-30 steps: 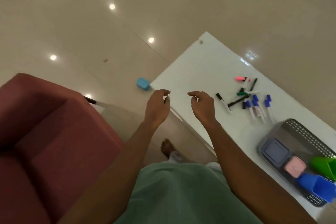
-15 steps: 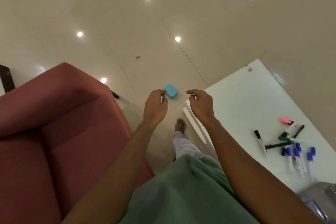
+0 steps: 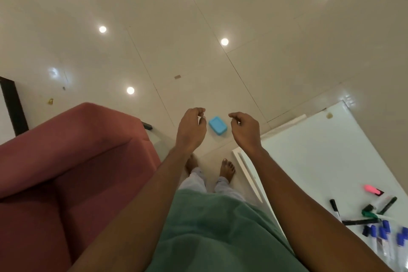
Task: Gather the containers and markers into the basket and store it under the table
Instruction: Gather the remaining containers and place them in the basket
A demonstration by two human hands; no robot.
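Left hand point(image 3: 191, 130): your fingers point(image 3: 198, 111) are loosely curled and grasp nothing. The hand hangs in the air in front of you.

Right hand point(image 3: 245, 131): the same. It is relaxed and half-curled with nothing in it.

Blue container point(image 3: 218, 125): it lies on the floor point(image 3: 242, 28), seen in the gap between your two sets of fingertips and a little nearer the left ones. It sits below both hands and neither touches it.

Markers point(image 3: 375, 218): a loose cluster on the white table point(image 3: 320, 161), well away from your right fingers, back beside that forearm. A pink highlighter point(image 3: 372, 189) lies on the fingertip side of the pile.

Basket: out of view, so its place cannot be told.

Sofa point(image 3: 77, 161): the red one, out beyond your left fingers on the thumb-away side.

Handling: the container looks like a small, rigid plastic box with rounded corners. It is probably light and stiff and unlikely to break, though the smooth shell could slip on the glossy floor.

Where to take hold: span the two long sides, thumb on one and fingers on the other. One hand should be enough, and the left fingers are closer.

Watch for: a nudge from above may skate it away — close on the sides before you lift. Whether the lid is latched cannot be told, so keep it level.
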